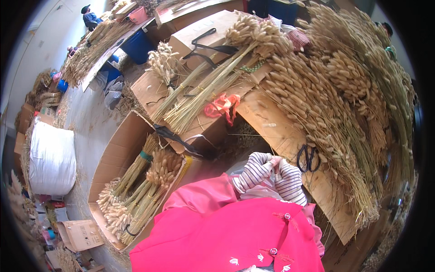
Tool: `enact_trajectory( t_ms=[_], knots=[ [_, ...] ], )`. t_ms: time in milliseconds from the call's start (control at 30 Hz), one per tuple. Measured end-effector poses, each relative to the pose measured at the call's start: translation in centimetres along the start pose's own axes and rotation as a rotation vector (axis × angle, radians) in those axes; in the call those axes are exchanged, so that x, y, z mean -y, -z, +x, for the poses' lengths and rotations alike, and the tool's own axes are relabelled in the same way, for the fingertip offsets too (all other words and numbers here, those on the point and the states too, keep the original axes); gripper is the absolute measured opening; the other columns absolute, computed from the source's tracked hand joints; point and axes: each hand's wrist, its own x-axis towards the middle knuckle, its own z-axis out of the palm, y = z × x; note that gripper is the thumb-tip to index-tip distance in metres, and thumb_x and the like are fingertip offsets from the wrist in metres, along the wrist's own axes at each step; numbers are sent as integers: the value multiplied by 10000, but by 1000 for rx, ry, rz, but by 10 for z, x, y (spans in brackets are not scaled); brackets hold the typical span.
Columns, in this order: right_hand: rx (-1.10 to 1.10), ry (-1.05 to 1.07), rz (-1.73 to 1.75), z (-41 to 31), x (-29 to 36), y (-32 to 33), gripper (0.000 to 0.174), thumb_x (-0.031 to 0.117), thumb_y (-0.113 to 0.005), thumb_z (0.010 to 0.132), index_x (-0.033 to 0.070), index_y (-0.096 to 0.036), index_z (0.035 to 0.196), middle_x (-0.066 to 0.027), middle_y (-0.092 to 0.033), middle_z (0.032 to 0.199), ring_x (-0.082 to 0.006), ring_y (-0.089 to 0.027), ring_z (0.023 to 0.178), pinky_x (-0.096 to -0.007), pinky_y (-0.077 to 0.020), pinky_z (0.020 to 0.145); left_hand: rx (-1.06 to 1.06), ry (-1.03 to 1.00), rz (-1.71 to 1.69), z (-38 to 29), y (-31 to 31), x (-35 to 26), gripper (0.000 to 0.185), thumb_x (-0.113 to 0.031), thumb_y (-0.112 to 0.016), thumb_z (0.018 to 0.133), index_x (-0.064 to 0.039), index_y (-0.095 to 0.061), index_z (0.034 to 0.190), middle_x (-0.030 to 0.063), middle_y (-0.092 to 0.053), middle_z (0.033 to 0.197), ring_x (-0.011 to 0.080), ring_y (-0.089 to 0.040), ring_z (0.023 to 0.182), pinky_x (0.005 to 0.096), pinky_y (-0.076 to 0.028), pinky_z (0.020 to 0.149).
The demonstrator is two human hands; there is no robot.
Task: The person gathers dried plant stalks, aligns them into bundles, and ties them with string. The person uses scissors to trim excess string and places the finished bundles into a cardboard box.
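My left hand [255, 170] and my right hand [287, 176], both in striped fingerless gloves or sleeves, meet at the fingertips before my chest. The fingers look pinched together; whether something thin is between them cannot be told. Beside my right hand, black-handled scissors [308, 158] lie on a wooden board [278, 132]. Dried fluffy grass stems [306, 91] are heaped along that board. Up and left of my hands, a coral plastic ribbon [222, 106] lies on cardboard next to tied grass bundles [207, 85].
An open cardboard box [117, 142] at my left holds tied grass bundles [136, 197]. A closed carton [200, 40] with black straps stands ahead. Farther left are a white sack [52, 158], a blue bin [137, 46] and a long table heaped with grass. Other people are in the distance.
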Motion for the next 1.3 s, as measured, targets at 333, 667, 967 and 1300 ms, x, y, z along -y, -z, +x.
enact_trajectory(
  t_ms=[333,667,967,1300],
  knots=[
    [23,-39,87,-20,-19,3,99,157,-575,834,58,-575,835,-174,-575,654,-364,-584,645,-440,-452,579,-559,-681,709,47,181,-97,176,-124,-515,869,-24,-637,791,34,-588,652,99,-483,474,245,-416,446],
    [-577,-958,120,-122,-111,67,133,177,-596,835,45,-613,822,-176,-619,690,-356,-605,655,-412,-483,627,-1017,-315,1261,117,281,-182,308,-331,-613,877,-28,-663,901,55,-626,728,91,-532,569,256,-440,480],
    [-450,-862,-818,-86,-148,92,376,199,-762,622,83,-598,941,-100,-526,979,-294,-503,985,-437,-417,823,-167,-903,1130,84,10,-39,143,-101,-618,863,8,-666,942,123,-634,760,202,-592,637,314,-477,620],
    [-300,-565,-698,-117,-153,101,249,174,-683,668,106,-614,898,-75,-596,889,-267,-551,903,-417,-438,790,495,-1152,1334,108,-131,20,544,-71,-625,672,-27,-536,1206,77,-523,1301,276,-473,1211,438,-380,945]
  ],
)
